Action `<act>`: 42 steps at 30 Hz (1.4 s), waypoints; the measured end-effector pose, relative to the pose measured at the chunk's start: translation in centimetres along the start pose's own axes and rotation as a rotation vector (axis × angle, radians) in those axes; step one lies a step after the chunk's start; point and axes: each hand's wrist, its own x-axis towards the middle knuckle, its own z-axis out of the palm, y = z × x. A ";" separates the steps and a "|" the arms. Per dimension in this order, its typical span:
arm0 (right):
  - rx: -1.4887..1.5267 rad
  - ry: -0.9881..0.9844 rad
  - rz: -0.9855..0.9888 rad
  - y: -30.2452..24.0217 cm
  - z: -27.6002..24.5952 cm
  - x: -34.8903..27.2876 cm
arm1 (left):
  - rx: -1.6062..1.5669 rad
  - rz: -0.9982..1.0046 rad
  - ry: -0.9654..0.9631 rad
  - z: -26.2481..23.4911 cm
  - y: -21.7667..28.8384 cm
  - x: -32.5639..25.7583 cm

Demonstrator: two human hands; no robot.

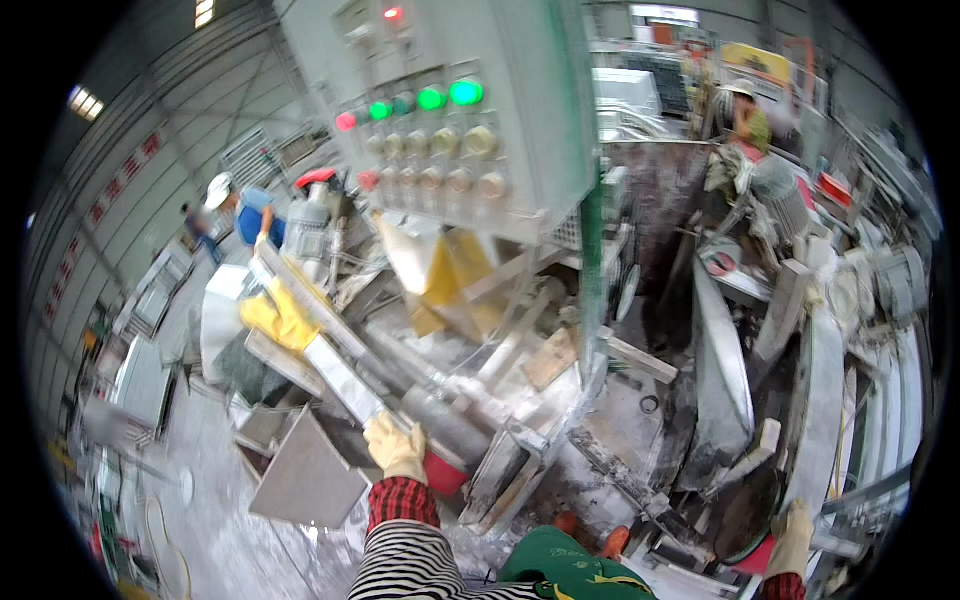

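Observation:
My left hand (pixel 396 450), in a pale work glove, is closed over the near end of a long pale bar (pixel 342 380). A yellow rubber glove (pixel 280 315) lies across the bar farther along. Under my left hand shows a red curved part (pixel 445 474). At the lower right my right hand (pixel 793 540), also gloved, touches the near end of a long grey-white beam (pixel 813 410); its fingers are too blurred to read. Left of that beam stands a large pale disc-like blade or plate (pixel 722 365), seen nearly edge-on.
A control cabinet (pixel 460 150) with lit green and red lamps hangs ahead. Dusty machine parts crowd both sides. A flat grey panel (pixel 305 470) leans at the left. One person in blue (pixel 255 215) bends at far left; another person (pixel 750 125) is at far right.

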 end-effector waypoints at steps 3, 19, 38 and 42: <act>0.122 -0.010 0.027 0.2 0.0 1.2 | 0.003 -0.012 0.026 -0.3 -0.1 -0.6; 0.023 0.033 -0.062 -3.9 -5.3 -2.9 | -0.035 0.067 0.100 -1.4 1.2 -2.4; -0.156 0.031 -0.122 -3.6 -3.9 -0.7 | -0.017 0.090 0.059 -1.8 1.9 -4.2; -0.011 -0.039 -0.046 -2.7 -3.6 0.3 | -0.014 0.082 0.043 -1.0 1.8 -4.6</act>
